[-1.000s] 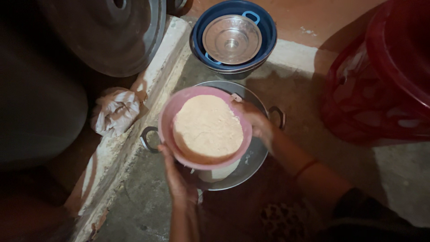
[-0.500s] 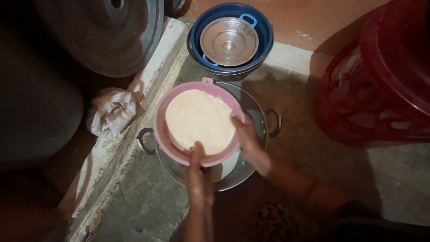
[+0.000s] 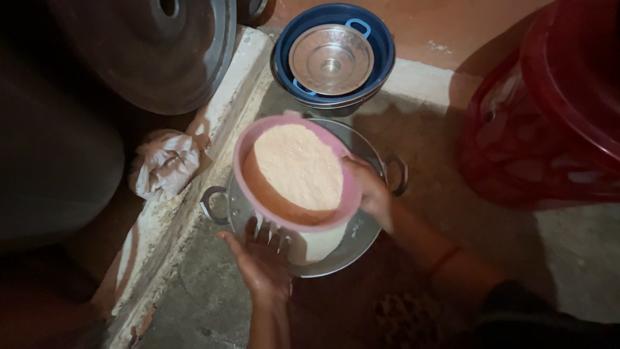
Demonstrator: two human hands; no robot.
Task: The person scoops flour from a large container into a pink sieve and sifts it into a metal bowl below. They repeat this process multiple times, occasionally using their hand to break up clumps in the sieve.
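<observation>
A pink round sieve filled with pale flour is tilted over a steel two-handled pot on the floor. My right hand grips the sieve's right rim. My left hand is under the sieve's near edge, palm up, fingers spread against its underside. A heap of white sifted flour lies in the pot below the sieve.
A blue basin holding a steel lid stands behind the pot. A red plastic tub is at right. A large steel lid leans at top left beside a concrete kerb, with a knotted white bag on it.
The sieve has tipped, its far side raised toward me. My left hand slid from on top of the near rim to beneath it.
</observation>
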